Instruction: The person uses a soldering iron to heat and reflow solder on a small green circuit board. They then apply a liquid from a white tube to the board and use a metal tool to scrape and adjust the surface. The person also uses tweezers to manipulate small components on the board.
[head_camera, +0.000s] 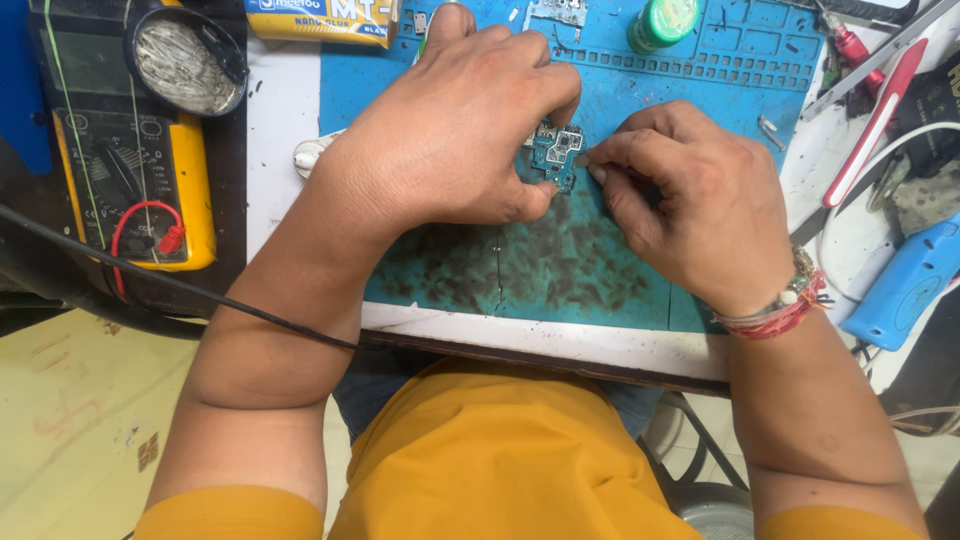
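Observation:
A small blue-green circuit board with metal shields lies on a blue repair mat. My left hand arches over it, thumb and fingers pinning its left side. My right hand pinches a tiny part or tool tip against the board's right edge; what it holds is too small to make out. Red and white thread bands circle my right wrist.
A yellow multimeter with a solder-wick tin sits at the left. A green bottle stands at the mat's top. Red-handled tools and a blue device lie right. A black cable crosses my left forearm.

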